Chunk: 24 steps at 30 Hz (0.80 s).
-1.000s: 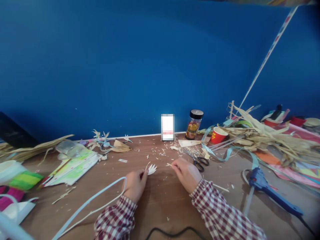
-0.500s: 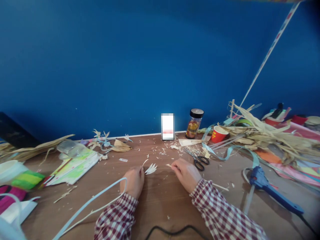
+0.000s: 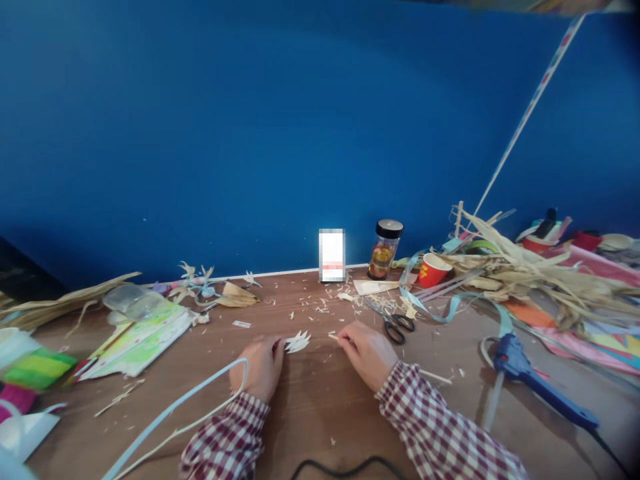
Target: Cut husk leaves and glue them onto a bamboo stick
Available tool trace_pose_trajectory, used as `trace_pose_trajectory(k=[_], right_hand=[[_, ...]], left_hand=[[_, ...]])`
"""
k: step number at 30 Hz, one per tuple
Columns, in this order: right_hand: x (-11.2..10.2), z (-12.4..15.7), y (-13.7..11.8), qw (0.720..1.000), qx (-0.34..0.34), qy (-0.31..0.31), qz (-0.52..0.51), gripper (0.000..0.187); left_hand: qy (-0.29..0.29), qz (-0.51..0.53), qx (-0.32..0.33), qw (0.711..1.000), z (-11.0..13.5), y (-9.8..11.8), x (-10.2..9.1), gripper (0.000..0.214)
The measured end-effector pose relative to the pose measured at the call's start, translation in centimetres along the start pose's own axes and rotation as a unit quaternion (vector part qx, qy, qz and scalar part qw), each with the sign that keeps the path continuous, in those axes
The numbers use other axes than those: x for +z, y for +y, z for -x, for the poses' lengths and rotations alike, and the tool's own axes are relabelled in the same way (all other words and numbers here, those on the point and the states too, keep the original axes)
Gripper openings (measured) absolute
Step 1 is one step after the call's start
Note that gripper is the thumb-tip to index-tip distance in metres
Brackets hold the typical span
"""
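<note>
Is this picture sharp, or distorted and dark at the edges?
Head view: soft overall, the left hand and the white petal piece beside it smeared; head view: the white rectangle by the wall is pixelated; head view: corners darken, the wall's foot bows from lens distortion, and faint shadows lie beside the right hand, which pinches a straw sliver.

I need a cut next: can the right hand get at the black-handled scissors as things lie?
Probably yes. The black-handled scissors lie on the table just right of the right hand, with only loose scraps around. Its grip pinches a thin sliver, which may hamper it.
</note>
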State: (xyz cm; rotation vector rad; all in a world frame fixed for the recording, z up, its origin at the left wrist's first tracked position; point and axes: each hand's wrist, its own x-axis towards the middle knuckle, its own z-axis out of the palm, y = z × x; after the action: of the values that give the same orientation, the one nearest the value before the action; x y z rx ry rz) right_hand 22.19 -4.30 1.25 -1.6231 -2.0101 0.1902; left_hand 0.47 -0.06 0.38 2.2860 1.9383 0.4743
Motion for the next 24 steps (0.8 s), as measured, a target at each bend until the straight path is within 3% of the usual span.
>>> trace_pose_trajectory(k=[5, 10, 18, 24], right_hand=[[-0.2, -0.1, -0.1, 1.000, 0.003, 0.000, 0.017, 0.016], [0.1, 0.0, 0.0, 0.998, 0.001, -0.007, 0.062, 0.017], [0.4, -0.2, 0.6, 0.996, -0.010, -0.048, 0.077, 0.022], [0.5, -0.3, 0.4, 0.993, -0.007, -0.070, 0.091, 0.022]], left_hand=[[0.072, 0.051, 0.069, 0.994, -0.1, -0.3, 0.9, 0.026], [0.047, 0.081, 0.150, 0.984, 0.3, 0.4, 1.4, 0.024], [0.036, 0.068, 0.156, 0.985, 0.3, 0.6, 1.5, 0.020], [0.063, 0.072, 0.150, 0.984, 0.3, 0.4, 1.6, 0.023]])
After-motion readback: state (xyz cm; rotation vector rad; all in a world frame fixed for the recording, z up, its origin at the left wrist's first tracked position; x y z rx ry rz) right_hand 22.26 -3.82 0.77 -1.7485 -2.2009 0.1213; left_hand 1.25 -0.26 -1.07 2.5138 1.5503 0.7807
